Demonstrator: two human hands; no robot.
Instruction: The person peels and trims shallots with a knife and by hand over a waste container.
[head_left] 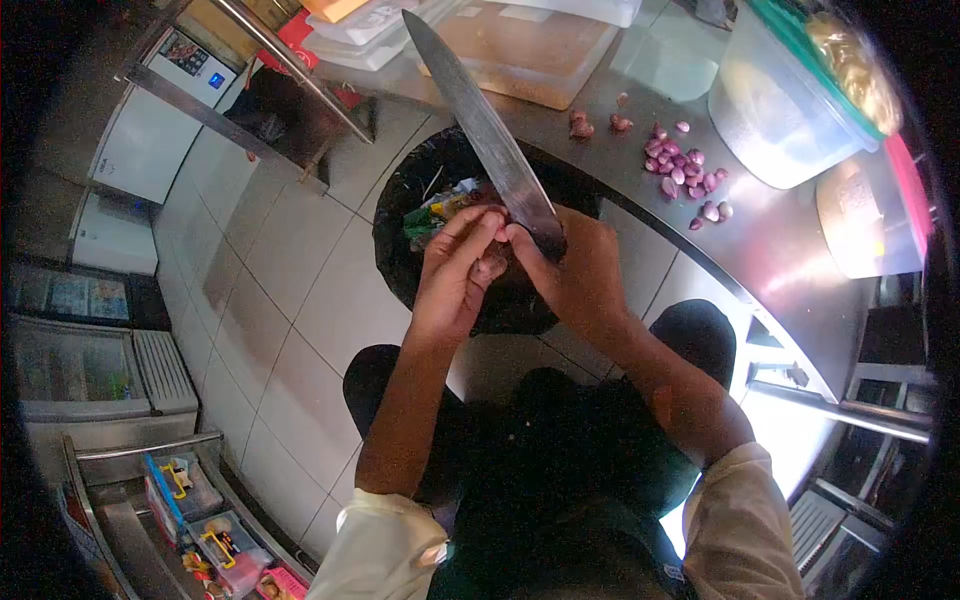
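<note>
My right hand is closed around the handle end of a large kitchen knife, whose broad blade points up and away to the left. Close beside it, my left hand has its fingers pinched together at the knife's heel, with a small reddish shallot mostly hidden at the fingertips. Brownish bulbs, apparently unpeeled shallots, show in the left palm. Both hands are above a black-lined bin holding wrappers and scraps. Several peeled purple shallots lie on the steel counter, near a few brown-skinned ones.
The steel counter curves along the right. On it stand a clear tub with a green rim, a pink-lidded tub and a cutting board. A metal rack with plastic boxes is at lower left, on the tiled floor's side.
</note>
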